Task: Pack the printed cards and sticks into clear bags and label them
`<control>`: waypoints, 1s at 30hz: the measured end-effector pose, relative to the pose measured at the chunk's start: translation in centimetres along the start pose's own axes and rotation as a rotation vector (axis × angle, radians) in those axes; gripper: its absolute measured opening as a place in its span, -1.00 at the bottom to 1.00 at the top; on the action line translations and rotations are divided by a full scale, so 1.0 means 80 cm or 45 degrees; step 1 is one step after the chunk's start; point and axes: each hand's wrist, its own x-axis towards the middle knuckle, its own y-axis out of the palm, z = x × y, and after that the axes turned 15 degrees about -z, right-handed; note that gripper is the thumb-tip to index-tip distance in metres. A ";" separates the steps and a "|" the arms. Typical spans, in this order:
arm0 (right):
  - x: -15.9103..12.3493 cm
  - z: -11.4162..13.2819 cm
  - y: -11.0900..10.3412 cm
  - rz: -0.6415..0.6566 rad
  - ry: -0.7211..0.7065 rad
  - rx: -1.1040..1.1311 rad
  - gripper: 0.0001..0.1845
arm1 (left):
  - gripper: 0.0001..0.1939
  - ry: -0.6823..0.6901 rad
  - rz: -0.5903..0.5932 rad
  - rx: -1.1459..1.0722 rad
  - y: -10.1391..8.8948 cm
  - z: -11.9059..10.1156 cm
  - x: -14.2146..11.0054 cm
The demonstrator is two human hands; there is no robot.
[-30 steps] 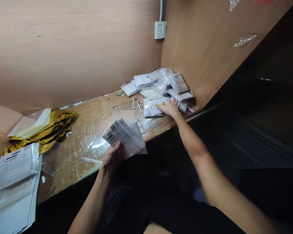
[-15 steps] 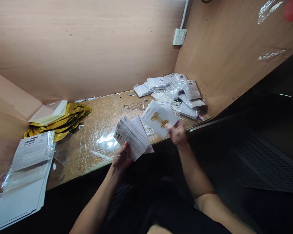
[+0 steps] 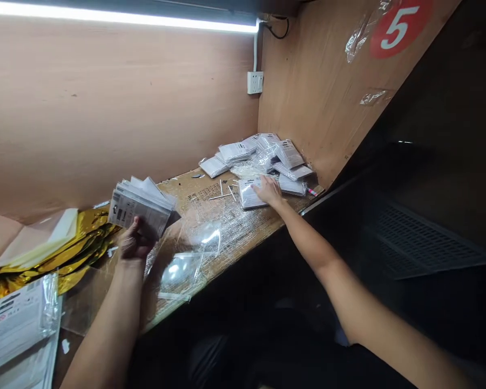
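The left hand (image 3: 135,243) grasps a fanned stack of white printed cards (image 3: 141,208) above the left part of the workbench (image 3: 230,229). The right hand (image 3: 269,192) is open and lies flat on a clear plastic packet (image 3: 249,194), just beside a heap of similar packets (image 3: 263,159) in the far right corner.

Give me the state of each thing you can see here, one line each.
left hand, raised, gripping the card stack
card stack, fanned out, held upright
right hand, resting on the clear packet
clear packet, lying flat
packet pile, loosely heaped in the corner
gold foil, lying in a flattened heap
light strip, lit
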 end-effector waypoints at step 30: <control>0.253 0.098 0.106 -0.174 0.362 0.246 -0.22 | -0.48 0.187 -0.129 0.536 -0.047 -0.002 0.064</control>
